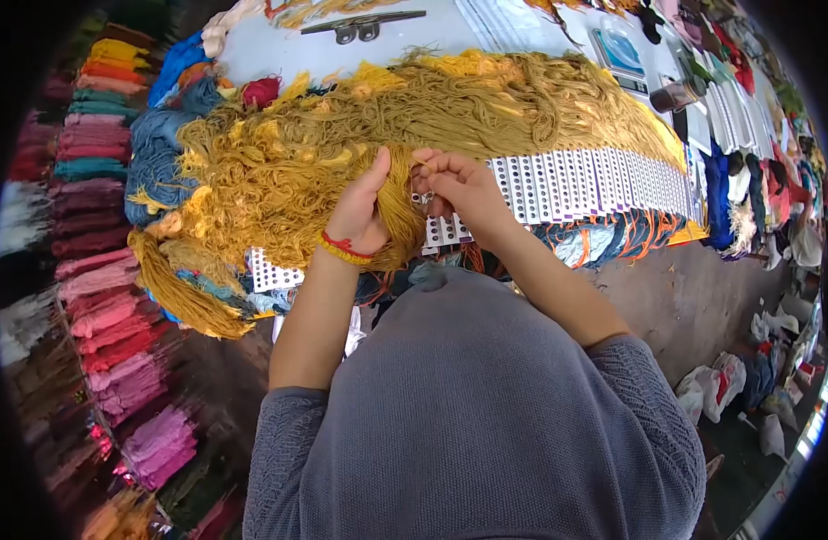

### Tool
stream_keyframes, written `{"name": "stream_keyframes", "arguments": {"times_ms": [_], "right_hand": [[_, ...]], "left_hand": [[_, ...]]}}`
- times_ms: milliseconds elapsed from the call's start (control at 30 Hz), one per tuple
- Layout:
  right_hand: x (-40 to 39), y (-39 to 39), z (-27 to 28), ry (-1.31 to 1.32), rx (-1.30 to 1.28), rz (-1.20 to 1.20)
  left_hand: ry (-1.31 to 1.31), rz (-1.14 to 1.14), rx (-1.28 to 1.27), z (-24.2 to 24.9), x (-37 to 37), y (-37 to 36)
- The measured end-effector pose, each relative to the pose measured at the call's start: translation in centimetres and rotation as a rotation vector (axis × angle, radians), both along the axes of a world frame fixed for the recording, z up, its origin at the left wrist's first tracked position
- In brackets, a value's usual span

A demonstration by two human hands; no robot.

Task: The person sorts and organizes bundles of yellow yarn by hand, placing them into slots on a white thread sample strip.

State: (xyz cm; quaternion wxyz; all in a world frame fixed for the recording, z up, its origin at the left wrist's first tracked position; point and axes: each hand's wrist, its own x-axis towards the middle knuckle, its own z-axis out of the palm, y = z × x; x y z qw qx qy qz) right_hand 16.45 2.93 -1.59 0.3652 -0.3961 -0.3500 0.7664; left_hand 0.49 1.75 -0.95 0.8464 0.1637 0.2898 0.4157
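Note:
My left hand (364, 216), with a red and yellow cord on its wrist, is wrapped round a hank of mustard yarn (400, 211). Its thumb points up and the yarn hides most of its fingers. Close beside the hank, my right hand (463, 189) has thumb and fingers pinched together. A small whitish piece with dark holes shows at its fingertips, too small to make out. Under both hands lies a wide heap of mustard and olive yarn (279, 175). White cards with rows of holes (558, 184) overlap in a long row to the right.
Blue yarn (157, 148) lies at the table's left end. A bundle of golden yarn (189, 288) hangs over the front left edge. Coloured hanks (94, 139) line a rack at left. A dark bar (364, 25) and a jar (677, 94) stand toward the back. Bags (715, 387) sit on the floor.

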Motion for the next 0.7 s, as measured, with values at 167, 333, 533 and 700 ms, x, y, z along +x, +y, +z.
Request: {"name": "stream_keyframes", "arguments": {"times_ms": [167,333,533,700], "right_hand": [[-1.6,-0.9,0.3,-0.085,0.12,0.001],[-2.9,-1.3,-0.1,-0.38,0.412,0.041],[-4.2,-1.7,0.4,-0.251,0.344,-0.052],[-5.5,-2.6,2.0,-0.063,0.074,-0.117]], "left_hand": [[-0.014,0.063,0.03,1.8,0.1,-0.6],[-0.059,0.064,0.05,1.9,-1.2,-0.7],[-0.039,0.079,0.037,1.5,-3.2,-0.6],[0.114,0.086,0.065,1.4,-4.9,-0.5]]}}
